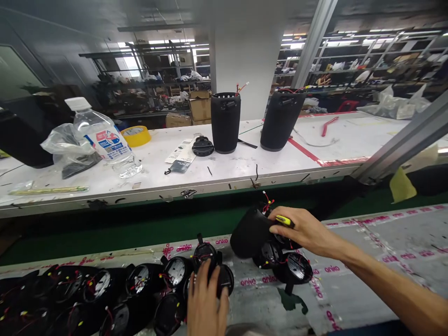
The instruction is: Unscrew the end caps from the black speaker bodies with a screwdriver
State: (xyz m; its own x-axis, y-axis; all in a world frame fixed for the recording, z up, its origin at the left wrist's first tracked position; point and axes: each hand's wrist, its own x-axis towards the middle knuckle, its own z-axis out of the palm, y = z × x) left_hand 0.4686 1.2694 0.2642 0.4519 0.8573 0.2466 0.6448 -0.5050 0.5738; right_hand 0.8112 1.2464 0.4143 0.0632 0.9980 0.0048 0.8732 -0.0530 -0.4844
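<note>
Gripping: right hand (308, 231) closed round black housing (250, 233) (wires showing) | left hand (206, 301) loosely touching speaker disc (224, 279)

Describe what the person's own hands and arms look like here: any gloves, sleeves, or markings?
Both hands are bare, with no gloves. The right hand leads into a bare forearm with no sleeve, watch or band in view. The left hand shows only up to the wrist, also bare. No rings or markings can be seen.

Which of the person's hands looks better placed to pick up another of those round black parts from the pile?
Probably the left hand: it already rests on a round black part at the pile's edge. The right hand is occupied, gripping a black speaker body beside it.
</note>
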